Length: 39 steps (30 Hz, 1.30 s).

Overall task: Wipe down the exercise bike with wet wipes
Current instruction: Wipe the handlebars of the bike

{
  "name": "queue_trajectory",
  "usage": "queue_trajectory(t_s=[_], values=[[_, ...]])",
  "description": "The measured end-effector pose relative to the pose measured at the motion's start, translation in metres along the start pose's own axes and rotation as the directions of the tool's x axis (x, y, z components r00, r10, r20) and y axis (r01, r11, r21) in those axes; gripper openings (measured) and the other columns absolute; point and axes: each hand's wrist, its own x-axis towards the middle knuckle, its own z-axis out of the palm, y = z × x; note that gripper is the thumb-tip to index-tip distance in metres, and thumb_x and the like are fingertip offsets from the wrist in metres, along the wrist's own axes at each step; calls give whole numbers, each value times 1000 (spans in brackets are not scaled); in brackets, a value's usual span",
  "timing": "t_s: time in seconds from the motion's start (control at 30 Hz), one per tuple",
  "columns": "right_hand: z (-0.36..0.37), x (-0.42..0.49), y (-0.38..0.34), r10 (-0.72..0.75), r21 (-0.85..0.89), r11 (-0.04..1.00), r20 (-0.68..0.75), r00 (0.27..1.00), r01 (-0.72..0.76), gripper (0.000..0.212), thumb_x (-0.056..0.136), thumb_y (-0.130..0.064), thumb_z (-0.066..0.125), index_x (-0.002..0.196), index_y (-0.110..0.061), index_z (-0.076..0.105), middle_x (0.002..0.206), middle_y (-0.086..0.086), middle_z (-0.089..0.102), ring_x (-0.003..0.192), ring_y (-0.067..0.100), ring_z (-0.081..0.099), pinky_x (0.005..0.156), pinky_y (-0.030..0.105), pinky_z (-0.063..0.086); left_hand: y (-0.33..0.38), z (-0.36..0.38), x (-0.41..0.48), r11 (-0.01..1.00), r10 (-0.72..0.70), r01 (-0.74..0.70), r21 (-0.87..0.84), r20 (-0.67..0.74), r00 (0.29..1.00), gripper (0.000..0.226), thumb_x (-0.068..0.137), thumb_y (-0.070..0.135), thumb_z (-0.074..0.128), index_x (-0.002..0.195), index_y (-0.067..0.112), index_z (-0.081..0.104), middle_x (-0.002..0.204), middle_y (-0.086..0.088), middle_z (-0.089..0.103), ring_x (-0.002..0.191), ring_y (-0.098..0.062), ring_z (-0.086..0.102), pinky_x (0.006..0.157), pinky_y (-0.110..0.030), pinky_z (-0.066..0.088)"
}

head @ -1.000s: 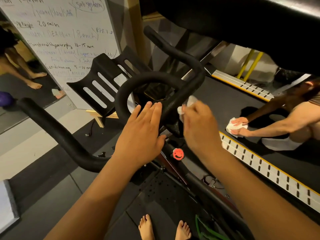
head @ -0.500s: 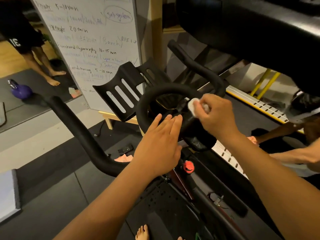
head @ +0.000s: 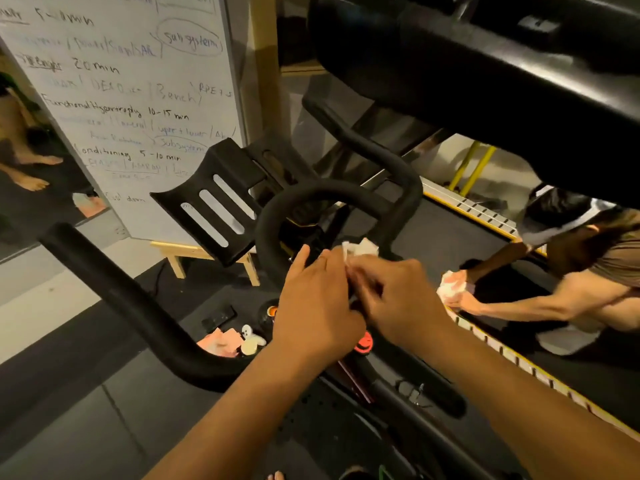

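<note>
Soft wet wipe (head: 360, 249), rigid exercise bike (head: 332, 202).
Our right hand (head: 398, 299) pinches the limp wipe; left hand (head: 315, 303) fingers pressed together alongside.

A dim gym room with a dark grey tiled floor (head: 69, 410). At upper left a whiteboard (head: 131, 98) covered in handwritten workout notes leans on a low wooden stand (head: 180, 258), beside a tan wooden post (head: 268, 81). At right runs a yellow-edged slotted rail (head: 485, 209) with yellow bars (head: 467, 168) behind it, and another person (head: 595, 271) crouches there.
</note>
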Motion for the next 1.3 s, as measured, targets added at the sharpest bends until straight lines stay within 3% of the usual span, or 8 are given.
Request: queue_trajectory(t_s=[0.13,0.43,0.6,0.73,0.87,1.07,1.2,1.3], values=[[-5,5,16,-124,14,992,8,992,124,31,94,-32,53,113,-19,72,91,-1,76,72,2,65,66,14,49,3,-2,1,979,-115,120,-167,36,993,99,85,26,67,156,25,-2,155,9,32,149,-11,4,120,-36,0],[-35,76,127,102,53,995,-350,931,-89,19,91,-14,60,80,-8,74,50,5,53,52,20,48,49,21,33,24,2,32,981,-153,161,-105,75,985,73,93,41,59,150,34,13,157,10,22,146,-14,24,119,-38,28],[-39,124,161,108,61,994,-302,947,-94,17,91,-24,63,91,-17,78,58,3,63,56,16,57,56,25,44,45,10,82,971,-16,1,238,62,998,73,98,49,44,156,24,8,165,3,-5,148,-15,-22,121,-40,-12],[-48,173,183,86,-103,989,-142,986,-102,22,91,-37,58,103,-28,75,83,0,74,79,24,67,72,39,55,36,7,152,965,-50,29,260,74,996,68,98,55,40,153,21,22,163,-1,16,152,-20,-3,122,-52,-2],[-51,210,193,87,-249,963,-77,993,-104,25,96,-32,52,112,-22,70,99,10,72,98,34,62,79,43,52,30,20,193,961,-148,109,254,140,979,53,98,56,37,139,24,42,136,4,54,129,-21,49,117,-50,21],[-47,244,192,206,-337,921,1,979,-193,24,102,-30,42,107,-16,61,100,16,63,87,34,55,68,35,37,33,30,196,939,-189,163,301,59,980,53,96,63,32,123,21,51,99,5,65,98,-20,64,104,-43,39],[-45,253,191,233,-143,965,78,969,-220,19,100,-27,47,106,-14,60,98,9,63,81,22,49,69,31,36,27,29,239,909,-406,407,-86,37,913,63,91,70,38,125,18,47,99,1,64,92,-22,63,82,-43,52],[-46,252,193,225,-50,974,139,964,-221,23,97,-27,52,110,-13,64,107,8,62,88,18,52,75,28,36,29,32,264,835,-477,445,-324,-22,879,52,90,58,53,98,8,63,78,-8,62,74,-24,61,72,-45,53]])
